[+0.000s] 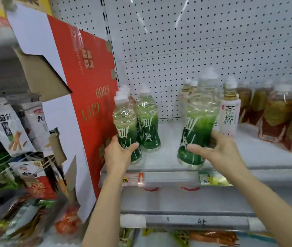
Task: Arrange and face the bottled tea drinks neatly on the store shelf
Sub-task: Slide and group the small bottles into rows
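Two green tea bottles [126, 132] [197, 132], seemingly upright, caps up, fingers [134, 145] [194, 147] wrapped around each.

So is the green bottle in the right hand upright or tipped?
Tipped: the green bottle leans, cap rightward, base at the shelf edge.

It was a shop aisle. A white metal shelf [266, 157] backed by pegboard [195, 41] carried rows of bottled tea drinks [148, 120], with price tags [132, 179] clipped along its front edge. Packaged snacks [8, 125] hung on the rack to the left, beside a red cardboard display box [88, 77].
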Demonstrator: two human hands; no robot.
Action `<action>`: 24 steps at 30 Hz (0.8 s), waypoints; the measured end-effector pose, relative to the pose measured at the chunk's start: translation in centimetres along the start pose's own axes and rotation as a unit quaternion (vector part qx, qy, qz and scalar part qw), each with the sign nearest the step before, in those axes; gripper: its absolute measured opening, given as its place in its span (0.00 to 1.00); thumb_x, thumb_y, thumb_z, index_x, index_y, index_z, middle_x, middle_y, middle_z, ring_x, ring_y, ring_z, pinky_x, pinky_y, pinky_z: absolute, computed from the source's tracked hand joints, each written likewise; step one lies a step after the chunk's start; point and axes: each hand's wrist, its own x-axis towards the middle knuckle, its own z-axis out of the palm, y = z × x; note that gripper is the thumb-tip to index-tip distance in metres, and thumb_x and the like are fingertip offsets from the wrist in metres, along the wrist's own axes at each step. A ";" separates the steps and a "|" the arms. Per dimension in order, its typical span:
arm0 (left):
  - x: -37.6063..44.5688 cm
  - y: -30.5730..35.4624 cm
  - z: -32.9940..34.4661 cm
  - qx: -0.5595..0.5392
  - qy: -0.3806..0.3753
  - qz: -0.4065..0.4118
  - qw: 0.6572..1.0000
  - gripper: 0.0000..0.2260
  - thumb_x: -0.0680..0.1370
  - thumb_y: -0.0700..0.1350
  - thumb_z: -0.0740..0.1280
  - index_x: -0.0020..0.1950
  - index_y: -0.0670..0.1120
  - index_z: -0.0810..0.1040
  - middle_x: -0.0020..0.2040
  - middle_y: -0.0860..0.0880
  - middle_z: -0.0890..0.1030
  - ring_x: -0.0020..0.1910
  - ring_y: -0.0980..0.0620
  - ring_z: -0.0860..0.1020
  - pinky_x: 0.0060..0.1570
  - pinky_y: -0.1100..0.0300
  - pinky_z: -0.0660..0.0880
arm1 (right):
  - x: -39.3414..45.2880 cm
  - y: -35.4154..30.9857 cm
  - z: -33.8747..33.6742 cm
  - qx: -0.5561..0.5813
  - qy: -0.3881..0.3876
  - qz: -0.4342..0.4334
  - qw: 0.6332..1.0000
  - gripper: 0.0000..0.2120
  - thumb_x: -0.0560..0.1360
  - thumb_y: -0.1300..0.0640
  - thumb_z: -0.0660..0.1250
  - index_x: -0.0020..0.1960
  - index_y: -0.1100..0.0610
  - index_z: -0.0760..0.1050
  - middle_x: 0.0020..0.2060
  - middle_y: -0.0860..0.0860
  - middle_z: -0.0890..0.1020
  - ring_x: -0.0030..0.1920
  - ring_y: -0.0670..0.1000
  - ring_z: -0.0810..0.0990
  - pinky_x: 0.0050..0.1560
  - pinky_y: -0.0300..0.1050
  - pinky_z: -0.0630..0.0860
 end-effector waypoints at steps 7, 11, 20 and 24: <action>1.0 -1.8 -0.8 0.020 -0.030 0.026 0.999 0.32 0.71 0.58 0.75 0.68 0.42 0.73 0.59 0.43 0.82 0.59 0.41 0.78 0.57 0.49 0.76 | 4.1 1.2 11.0 -0.023 -0.011 0.005 1.000 0.22 0.66 0.48 0.80 0.57 0.53 0.80 0.48 0.47 0.86 0.50 0.47 0.84 0.54 0.54 0.82; 1.4 -3.4 -1.4 -0.017 -0.094 0.039 0.995 0.30 0.72 0.55 0.75 0.71 0.47 0.72 0.61 0.50 0.82 0.63 0.48 0.78 0.63 0.49 0.75 | 4.1 2.2 13.1 -0.037 0.008 0.007 0.999 0.19 0.67 0.48 0.79 0.54 0.49 0.78 0.48 0.47 0.86 0.49 0.47 0.84 0.54 0.52 0.81; 0.7 -4.9 -1.0 -0.040 -0.088 0.047 0.994 0.30 0.73 0.54 0.74 0.73 0.50 0.70 0.65 0.50 0.80 0.66 0.49 0.76 0.65 0.47 0.74 | 3.8 2.1 12.9 -0.077 -0.037 -0.010 0.996 0.35 0.65 0.55 0.81 0.67 0.52 0.67 0.50 0.46 0.82 0.49 0.41 0.82 0.50 0.31 0.77; 0.2 -4.6 -0.8 -0.037 -0.081 0.058 0.994 0.29 0.75 0.54 0.73 0.73 0.51 0.70 0.64 0.50 0.80 0.64 0.47 0.78 0.64 0.50 0.75 | 4.1 2.8 12.6 -0.041 -0.029 -0.016 0.999 0.31 0.69 0.58 0.79 0.68 0.54 0.72 0.58 0.49 0.82 0.59 0.47 0.80 0.64 0.48 0.76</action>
